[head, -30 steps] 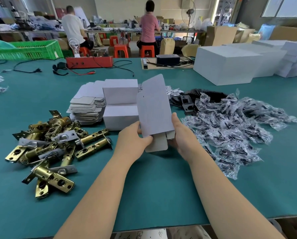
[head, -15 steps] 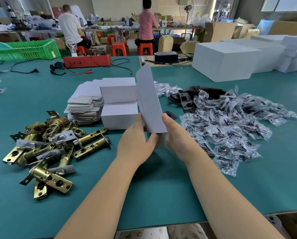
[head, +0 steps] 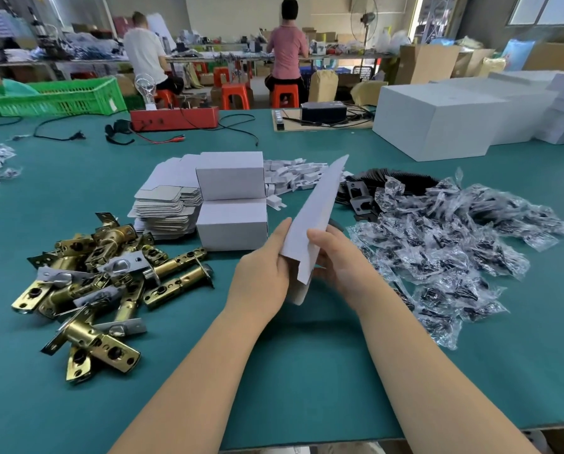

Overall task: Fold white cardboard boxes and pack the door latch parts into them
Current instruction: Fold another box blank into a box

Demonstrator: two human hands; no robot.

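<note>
Since the earlier frame our box blank (head: 320, 211) has swung edge-on at centre frame. Left hand (head: 261, 276) and right hand (head: 342, 260) both grip its lower end; we should squeeze the creases to pop it open squarely.

The flat-topped work table (head: 306, 371) is teal. The folded cardboard boxes (head: 231, 204) are plain white. The heaped metal door latches (head: 110, 276) are shiny brass with silver plates. The slatted plastic crate (head: 54, 99) is bright green.
</note>
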